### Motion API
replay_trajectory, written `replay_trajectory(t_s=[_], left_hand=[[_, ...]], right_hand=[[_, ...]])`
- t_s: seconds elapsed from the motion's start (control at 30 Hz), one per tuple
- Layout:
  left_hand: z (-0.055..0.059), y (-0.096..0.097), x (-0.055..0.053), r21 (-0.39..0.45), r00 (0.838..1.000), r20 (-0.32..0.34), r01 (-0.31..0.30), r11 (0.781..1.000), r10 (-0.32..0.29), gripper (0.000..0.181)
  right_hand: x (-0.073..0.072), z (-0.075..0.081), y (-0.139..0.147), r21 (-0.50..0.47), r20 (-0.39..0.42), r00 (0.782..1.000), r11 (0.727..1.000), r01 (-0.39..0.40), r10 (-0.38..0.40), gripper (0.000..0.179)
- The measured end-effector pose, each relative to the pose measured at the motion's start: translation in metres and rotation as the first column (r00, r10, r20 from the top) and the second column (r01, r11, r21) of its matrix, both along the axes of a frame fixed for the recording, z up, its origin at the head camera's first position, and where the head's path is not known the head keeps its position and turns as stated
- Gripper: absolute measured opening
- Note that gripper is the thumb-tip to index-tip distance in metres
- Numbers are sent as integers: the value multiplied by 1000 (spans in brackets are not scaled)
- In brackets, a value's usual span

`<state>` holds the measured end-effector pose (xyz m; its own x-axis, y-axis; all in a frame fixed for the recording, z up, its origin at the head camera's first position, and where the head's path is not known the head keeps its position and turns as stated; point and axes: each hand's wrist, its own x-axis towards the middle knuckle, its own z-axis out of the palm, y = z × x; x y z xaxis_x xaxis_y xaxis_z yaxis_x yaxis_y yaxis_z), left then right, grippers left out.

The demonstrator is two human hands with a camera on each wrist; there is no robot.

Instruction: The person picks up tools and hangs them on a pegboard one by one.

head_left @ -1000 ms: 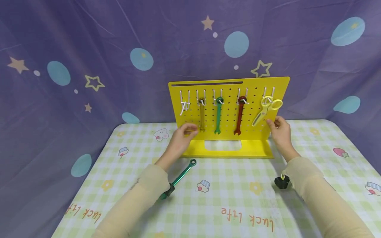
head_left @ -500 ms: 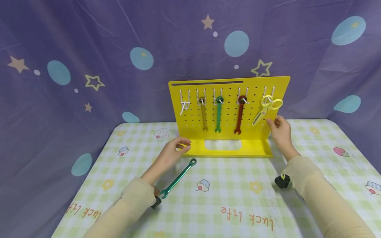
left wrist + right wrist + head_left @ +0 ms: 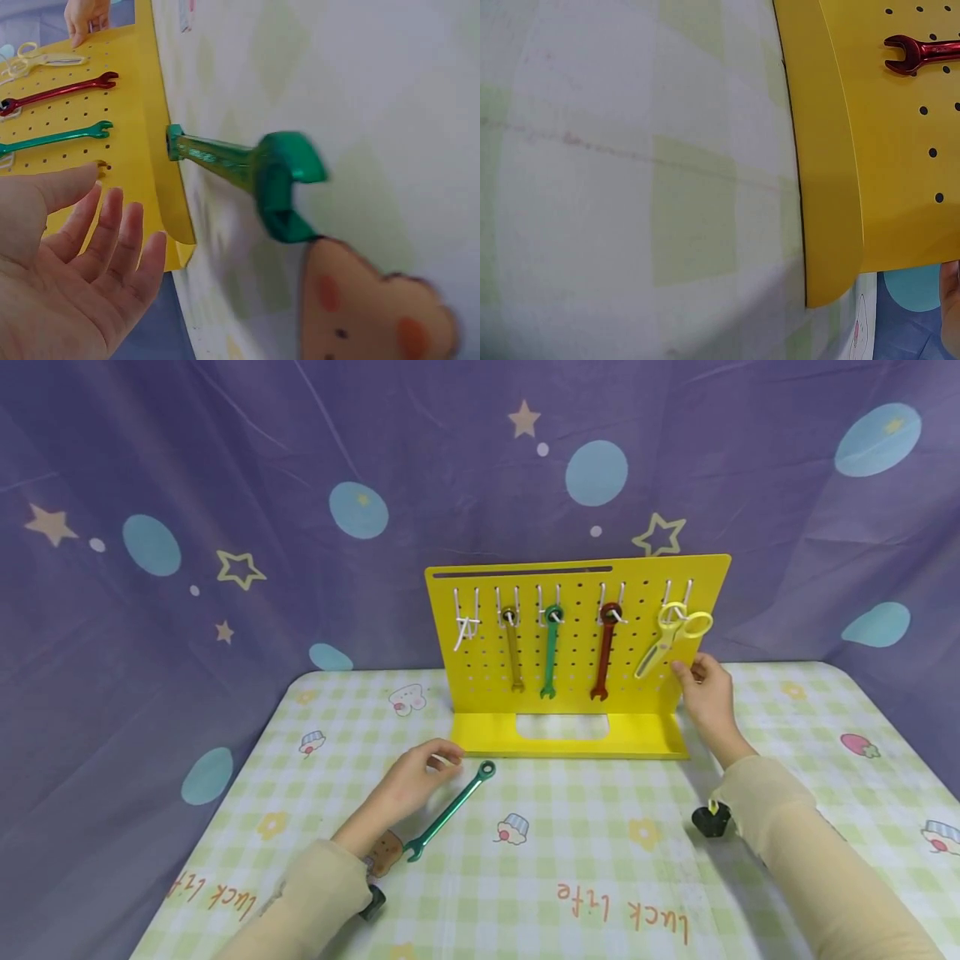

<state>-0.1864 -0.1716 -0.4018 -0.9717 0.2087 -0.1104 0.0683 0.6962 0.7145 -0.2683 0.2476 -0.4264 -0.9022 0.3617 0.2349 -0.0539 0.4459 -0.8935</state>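
Observation:
My left hand (image 3: 412, 777) hovers left of a loose green combination wrench (image 3: 447, 814) lying on the table. In the left wrist view its fingers are loosely bent with nothing between them, and the wrench (image 3: 281, 187) lies beyond them. My right hand (image 3: 705, 693) pinches the right edge of a yellow pegboard (image 3: 558, 681), thumb on the front. From the board's white hooks hang a gold wrench (image 3: 514, 652), a green wrench (image 3: 551, 652), a red wrench (image 3: 605, 652) and yellow scissors (image 3: 660, 639). The leftmost hook (image 3: 467, 625) bears no tool.
The pegboard's base (image 3: 645, 739) rests on a checked tablecloth (image 3: 562, 843) with printed cartoons. A purple curtain (image 3: 247, 468) with stars hangs behind the table. Black wrist pieces (image 3: 711, 818) show under the sleeves.
My left hand has moved down and left from in front of the gold wrench to beside the loose green wrench. The gold wrench's lower end swung slightly right. My right hand has stayed put.

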Motion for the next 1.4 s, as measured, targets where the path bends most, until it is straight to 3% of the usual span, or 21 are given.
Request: replay_trajectory(t_s=[0.37, 0.63, 1.1, 1.4], left_hand=[[-18, -9, 15, -27, 995, 93, 47, 999, -44, 24], [-26, -10, 17, -102, 993, 74, 95, 990, -88, 23], [-21, 4, 15, -201, 994, 47, 109, 974, -101, 24], [-18, 6, 14, -208, 992, 66, 120, 971, -108, 25]], right_hand=[[2, -3, 0, 3, -8, 1000, 1000, -14, 14, 37], [2, -1, -1, -1, 5, 1000, 1000, -18, 18, 38], [2, 0, -1, -11, 13, 1000, 1000, -2, 3, 38], [1, 0, -1, -9, 5, 1000, 1000, 2, -2, 37]])
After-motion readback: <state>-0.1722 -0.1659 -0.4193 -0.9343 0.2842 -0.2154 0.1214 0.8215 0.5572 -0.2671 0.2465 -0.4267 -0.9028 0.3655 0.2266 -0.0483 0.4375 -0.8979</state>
